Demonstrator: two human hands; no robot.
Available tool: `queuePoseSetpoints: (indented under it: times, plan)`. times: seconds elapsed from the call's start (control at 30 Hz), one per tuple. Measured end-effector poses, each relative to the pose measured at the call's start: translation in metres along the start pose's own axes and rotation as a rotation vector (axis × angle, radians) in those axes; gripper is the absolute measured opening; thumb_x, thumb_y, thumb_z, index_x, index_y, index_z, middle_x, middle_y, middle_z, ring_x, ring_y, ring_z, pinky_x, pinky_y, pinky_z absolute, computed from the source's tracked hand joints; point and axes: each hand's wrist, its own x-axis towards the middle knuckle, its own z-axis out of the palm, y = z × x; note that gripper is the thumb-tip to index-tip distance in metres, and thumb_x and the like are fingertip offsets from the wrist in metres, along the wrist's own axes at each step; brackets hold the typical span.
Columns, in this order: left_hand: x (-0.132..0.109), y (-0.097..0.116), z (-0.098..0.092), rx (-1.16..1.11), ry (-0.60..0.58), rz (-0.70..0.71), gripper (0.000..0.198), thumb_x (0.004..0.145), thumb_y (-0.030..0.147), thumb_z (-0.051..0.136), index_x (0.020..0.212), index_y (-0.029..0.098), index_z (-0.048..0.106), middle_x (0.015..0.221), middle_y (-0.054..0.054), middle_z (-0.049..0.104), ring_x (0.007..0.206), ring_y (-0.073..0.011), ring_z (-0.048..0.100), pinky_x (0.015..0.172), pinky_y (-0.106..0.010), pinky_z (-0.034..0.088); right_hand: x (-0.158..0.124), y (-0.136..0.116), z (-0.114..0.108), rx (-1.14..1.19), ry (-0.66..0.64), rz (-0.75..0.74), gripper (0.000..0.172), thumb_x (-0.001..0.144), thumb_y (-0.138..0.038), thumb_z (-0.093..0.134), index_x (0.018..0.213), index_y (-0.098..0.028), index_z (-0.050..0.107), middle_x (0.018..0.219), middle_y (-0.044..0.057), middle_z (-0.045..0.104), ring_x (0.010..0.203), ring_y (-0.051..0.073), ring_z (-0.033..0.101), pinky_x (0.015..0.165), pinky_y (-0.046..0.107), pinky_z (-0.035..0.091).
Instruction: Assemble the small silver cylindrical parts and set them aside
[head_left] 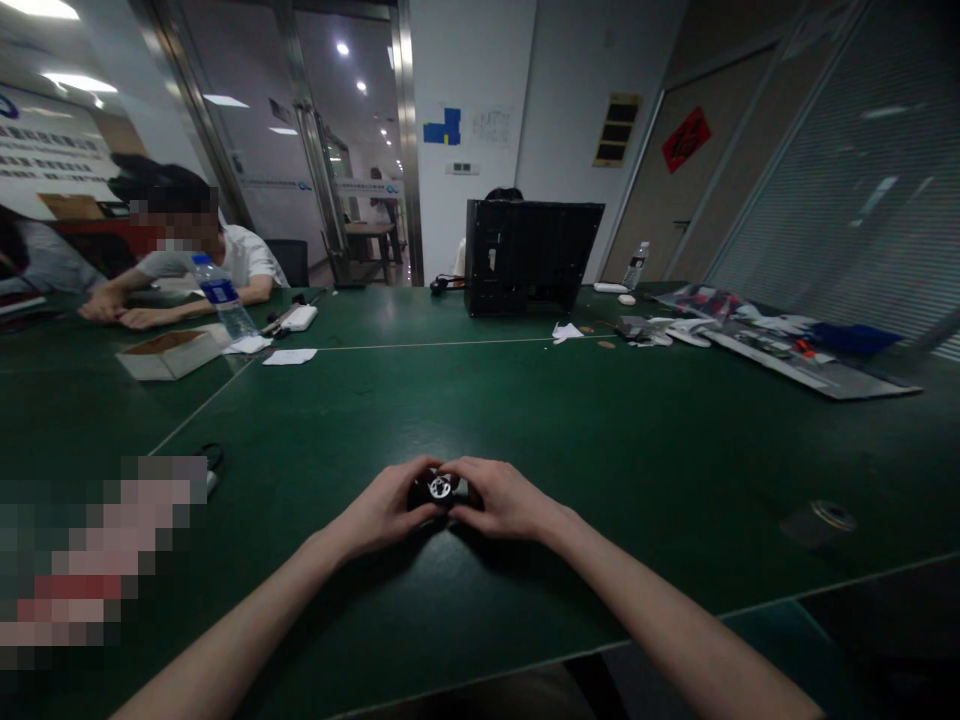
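Both my hands meet over a small black round part with a silvery centre (439,488), held just above the green table (525,420). My left hand (390,505) curls around its left side with the fingers closed on it. My right hand (501,497) grips its right side, fingers wrapped over the top. Most of the part is hidden under my fingers.
A black computer case (529,255) stands at the far middle. A water bottle (221,295) and a cardboard box (169,352) sit far left, near a seated person (187,262). Boards and papers (780,345) lie at the right. A small round metal piece (831,516) rests near right.
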Motion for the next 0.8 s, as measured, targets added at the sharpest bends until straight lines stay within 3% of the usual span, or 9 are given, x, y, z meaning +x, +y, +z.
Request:
queuePoseSetpoints:
  times: [0.33, 0.53, 0.8]
  plan:
    - [-0.001, 0.0011, -0.0005, 0.022, -0.001, -0.024, 0.039, 0.084, 0.023, 0.054, 0.122, 0.02, 0.044, 0.105, -0.007, 0.064, 0.092, -0.0213, 0.061, 0.084, -0.035, 0.047, 0.0008, 0.0029, 0.003, -0.031, 0.021, 0.035, 0.045, 0.079, -0.022, 0.062, 0.122, -0.017, 0.05, 0.113, 0.01, 0.061, 0.091, 0.018, 0.059, 0.08, 0.029, 0.045]
    - [-0.0015, 0.0011, -0.0008, 0.041, 0.019, -0.025, 0.038, 0.083, 0.022, 0.055, 0.12, 0.02, 0.046, 0.109, -0.008, 0.062, 0.095, -0.0218, 0.06, 0.086, -0.035, 0.047, 0.0018, 0.0038, 0.0047, -0.03, 0.023, 0.081, 0.04, 0.079, -0.022, 0.062, 0.118, -0.017, 0.051, 0.097, 0.006, 0.064, 0.076, 0.015, 0.059, 0.07, 0.026, 0.043]
    - [-0.0015, 0.002, -0.0029, 0.057, 0.015, -0.008, 0.033, 0.083, 0.022, 0.054, 0.115, 0.018, 0.051, 0.105, -0.007, 0.063, 0.091, -0.0205, 0.06, 0.083, -0.032, 0.046, 0.0019, 0.0026, 0.004, -0.032, 0.0, 0.143, 0.036, 0.078, -0.022, 0.063, 0.111, -0.018, 0.05, 0.082, 0.003, 0.064, 0.069, 0.015, 0.059, 0.065, 0.025, 0.04]
